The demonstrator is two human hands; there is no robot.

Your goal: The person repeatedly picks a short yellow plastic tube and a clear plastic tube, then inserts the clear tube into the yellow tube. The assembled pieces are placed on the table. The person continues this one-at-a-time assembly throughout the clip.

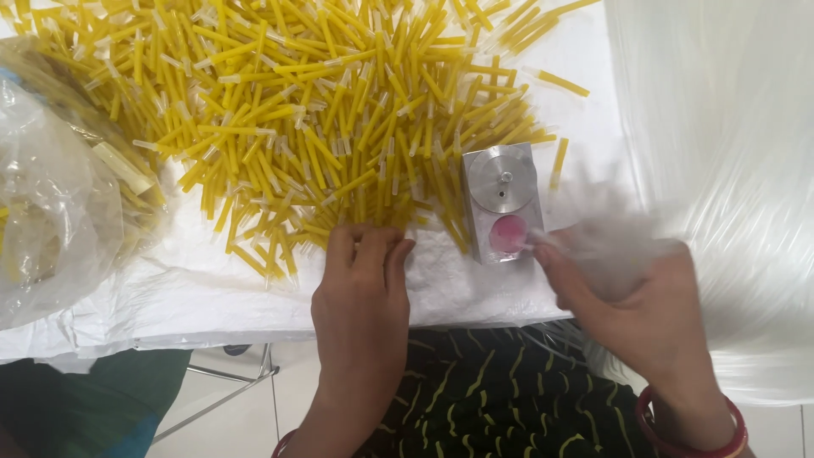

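Observation:
A big heap of short yellow tubes with clear tips (pixel 314 110) covers the white sheet on the table. My left hand (pixel 360 288) lies palm down at the heap's near edge, fingertips touching a few tubes. Just right of the heap stands a small metal block (pixel 502 202) with a round steel disc on top and a pink pad below it. My right hand (pixel 627 297) is beside the block, blurred, gripping a bunch of thin clear tubes (pixel 610 233) whose ends point at the pink pad.
A clear plastic bag (pixel 51 195) holding more yellow tubes lies at the left. A large sheet of clear plastic (pixel 729 153) covers the right side. The table's near edge runs just under my wrists, with a metal frame (pixel 229 386) below.

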